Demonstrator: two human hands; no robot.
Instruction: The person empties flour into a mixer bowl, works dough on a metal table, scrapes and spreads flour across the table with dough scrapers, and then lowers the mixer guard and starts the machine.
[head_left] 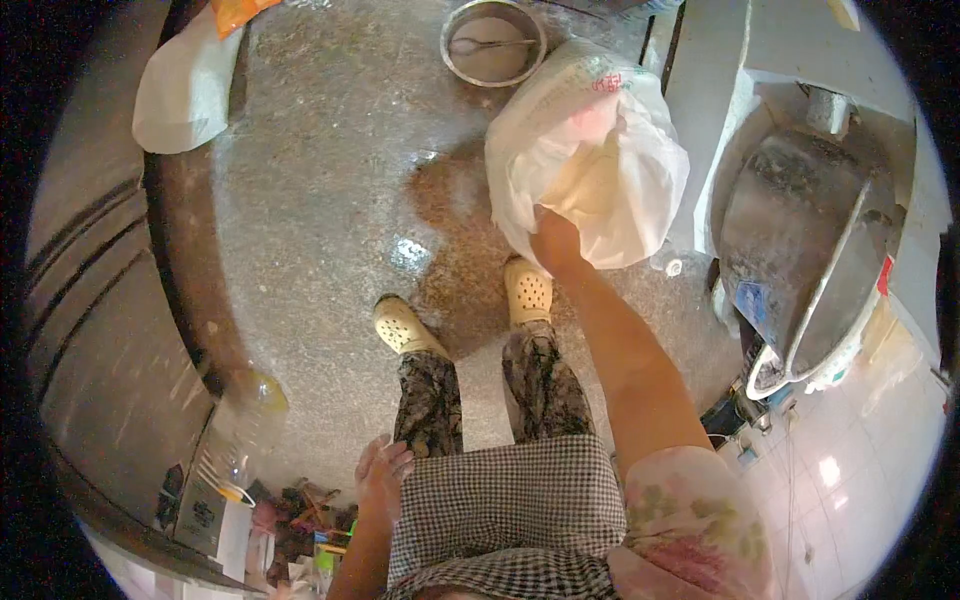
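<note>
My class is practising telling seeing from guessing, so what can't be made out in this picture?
All in the head view:
- Right hand: fingertips hidden among the folds of the white sack; whether they hold anything cannot be told.
- Sack's lower contents: hidden by its sides.
- Lettering on the sack: too small and blurred to read.
- Orange item: cut off by the top edge.

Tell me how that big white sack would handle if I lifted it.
The white sack would probably feel floppy, since its top is creased and folded. Its rounded bulk suggests it may be heavy. Lifted only from the near side, where the right hand is, it might tip.
</note>
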